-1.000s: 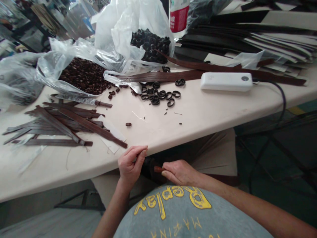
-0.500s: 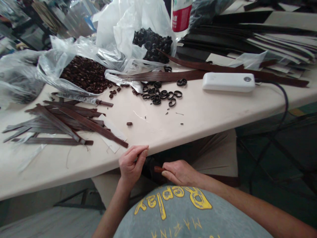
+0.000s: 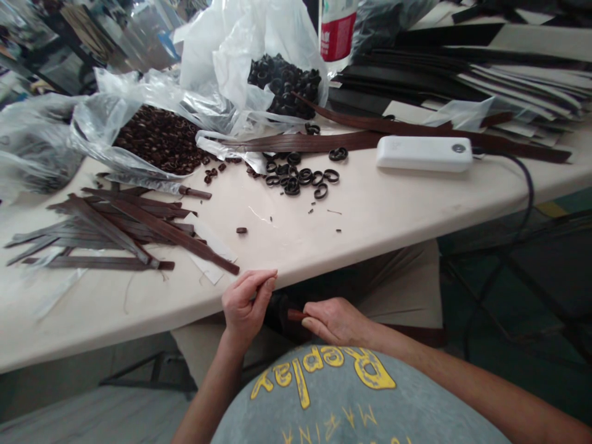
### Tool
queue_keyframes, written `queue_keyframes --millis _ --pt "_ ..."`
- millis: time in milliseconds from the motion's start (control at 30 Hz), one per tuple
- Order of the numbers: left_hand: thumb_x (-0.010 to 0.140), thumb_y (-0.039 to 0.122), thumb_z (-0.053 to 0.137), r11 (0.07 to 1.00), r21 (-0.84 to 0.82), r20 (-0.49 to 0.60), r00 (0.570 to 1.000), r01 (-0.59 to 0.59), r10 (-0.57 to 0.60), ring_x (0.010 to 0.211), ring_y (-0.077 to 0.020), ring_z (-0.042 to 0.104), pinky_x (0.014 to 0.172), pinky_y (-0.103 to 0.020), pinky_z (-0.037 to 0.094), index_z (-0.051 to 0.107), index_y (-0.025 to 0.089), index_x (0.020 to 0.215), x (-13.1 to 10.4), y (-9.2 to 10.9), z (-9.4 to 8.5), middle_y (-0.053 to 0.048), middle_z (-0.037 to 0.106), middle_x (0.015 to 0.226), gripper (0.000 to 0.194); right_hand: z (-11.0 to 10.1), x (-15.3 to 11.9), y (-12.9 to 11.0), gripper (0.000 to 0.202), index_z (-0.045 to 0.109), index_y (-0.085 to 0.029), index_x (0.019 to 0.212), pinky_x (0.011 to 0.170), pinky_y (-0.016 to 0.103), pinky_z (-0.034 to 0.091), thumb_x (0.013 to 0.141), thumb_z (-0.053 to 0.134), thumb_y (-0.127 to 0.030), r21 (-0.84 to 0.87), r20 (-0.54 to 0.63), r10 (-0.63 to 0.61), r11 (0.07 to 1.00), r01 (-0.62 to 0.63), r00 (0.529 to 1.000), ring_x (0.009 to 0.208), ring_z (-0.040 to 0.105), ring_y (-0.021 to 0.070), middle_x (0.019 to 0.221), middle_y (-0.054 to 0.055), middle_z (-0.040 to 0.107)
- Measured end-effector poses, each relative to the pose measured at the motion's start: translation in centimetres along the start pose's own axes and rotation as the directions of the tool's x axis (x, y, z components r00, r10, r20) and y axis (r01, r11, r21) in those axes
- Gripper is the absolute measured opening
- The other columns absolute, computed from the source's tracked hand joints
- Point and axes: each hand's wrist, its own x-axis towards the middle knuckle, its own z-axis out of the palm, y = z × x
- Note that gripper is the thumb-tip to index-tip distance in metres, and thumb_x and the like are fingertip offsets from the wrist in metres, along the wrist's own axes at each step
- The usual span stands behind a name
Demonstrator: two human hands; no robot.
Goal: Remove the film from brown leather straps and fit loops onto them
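My left hand is closed at the table's front edge, thumb and fingertips pressed together; whatever they hold, if anything, is too small to make out. Lower and to the right, my right hand grips a brown leather strap, whose short end sticks out toward the left hand. A brown length showing beyond the right forearm may be the same strap. On the table, one small brown loop lies above the left hand. A pile of brown leather strips spreads to the left, one strip's end close to the left hand.
Several black loops lie mid-table. Behind them, plastic bags hold brown loops and black loops. A white power bank with a cable sits at right, before long brown straps and stacked dark strips. A red-labelled bottle stands behind.
Both hands hold nearly the same pose and place. The view has shifted very slightly; nothing has been picked up or let go.
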Motion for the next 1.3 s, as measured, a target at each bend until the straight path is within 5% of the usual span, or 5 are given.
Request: queue_keyframes --millis 1300 --pt "0.088 0.013 0.064 0.999 0.001 -0.005 0.999 -0.033 0.033 0.073 -0.0138 0.071 0.068 -0.024 0.059 0.074 0.021 0.099 -0.07 -0.06 0.02 -0.003 0.075 0.088 0.017 0.24 0.11 0.27 0.036 0.058 -0.018 0.078 0.055 0.023 0.031 0.101 0.040 -0.039 0.023 0.000 0.005 1.000 -0.005 1.000 0.060 0.051 0.0135 0.069 0.002 0.061"
